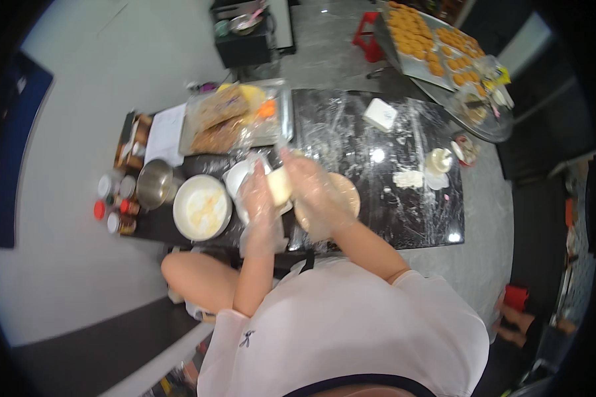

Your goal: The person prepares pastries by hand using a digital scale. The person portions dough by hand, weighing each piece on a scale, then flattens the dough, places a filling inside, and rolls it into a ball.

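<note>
A pale yellow block (pixel 279 186), perhaps dough, is held between my two hands, both in clear plastic gloves. My left hand (pixel 258 195) has it by the left side, while my right hand (pixel 310 186) presses on its right side. Beneath them is a white dish (pixel 237 177), partly covered by my left hand. A round, light tan board or plate (pixel 348 193) lies under my right wrist. Left of my hands stands a white bowl (pixel 202 207) with a whitish, yellow-flecked content. Motion blurs my fingers.
A metal tray (pixel 286 111) with plastic-wrapped food lies behind. Left stand a steel bowl (pixel 155 183) and several jars (pixel 109 185). On the right are a white box (pixel 380 115), a pump bottle (pixel 439 161) and trays of orange-brown pieces (pixel 411 32). Another person's legs (pixel 514 325) show lower right.
</note>
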### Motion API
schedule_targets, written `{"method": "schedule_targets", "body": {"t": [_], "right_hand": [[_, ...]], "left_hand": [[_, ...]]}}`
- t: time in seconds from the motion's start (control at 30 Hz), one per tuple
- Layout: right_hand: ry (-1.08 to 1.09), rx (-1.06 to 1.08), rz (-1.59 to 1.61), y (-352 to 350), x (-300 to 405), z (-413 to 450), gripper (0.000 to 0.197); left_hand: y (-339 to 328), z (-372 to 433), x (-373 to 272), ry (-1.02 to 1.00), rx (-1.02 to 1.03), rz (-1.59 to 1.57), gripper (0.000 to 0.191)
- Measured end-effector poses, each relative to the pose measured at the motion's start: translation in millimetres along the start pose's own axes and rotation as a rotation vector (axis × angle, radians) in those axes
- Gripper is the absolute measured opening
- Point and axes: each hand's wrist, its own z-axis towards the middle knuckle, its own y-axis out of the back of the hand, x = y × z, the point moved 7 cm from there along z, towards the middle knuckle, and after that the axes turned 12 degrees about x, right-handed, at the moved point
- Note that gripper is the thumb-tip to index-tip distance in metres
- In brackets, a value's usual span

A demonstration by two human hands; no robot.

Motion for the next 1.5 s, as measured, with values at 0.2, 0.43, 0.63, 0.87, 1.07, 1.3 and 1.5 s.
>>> {"method": "schedule_targets", "body": {"t": [0.2, 0.43, 0.63, 0.87, 1.07, 1.3, 1.5], "right_hand": [[0.272, -0.072, 0.075, 14, 6, -23, 0.042], [0.644, -0.094, -0.517, -3, 5, 4, 0.032], [0.311, -0.104, -0.446, 4, 13, 7, 0.045], [0.041, -0.065, -0.279, 9, 7, 12, 0.052], [0.772, -0.204, -0.839, 3, 18, 9, 0.037], [0.661, 0.101, -0.715, -51, 6, -2, 0.04], [0.447, 0.049, -0.858, -53, 16, 1, 0.039]], "left_hand": [[5, -6, 7, -0.133, -0.006, -0.07, 0.056], [-11, -30, -41, -0.306, 0.0, 0.062, 0.04], [4, -19, -16, -0.157, -0.023, -0.201, 0.037], [3, 3, 24, 0.091, 0.098, -0.488, 0.035], [2, -18, 16, -0.009, 0.244, -0.169, 0.04], [-20, -16, 55, -0.032, 0.464, -0.619, 0.057], [-4, -32, 20, 0.079, 0.224, -0.461, 0.056]]}}
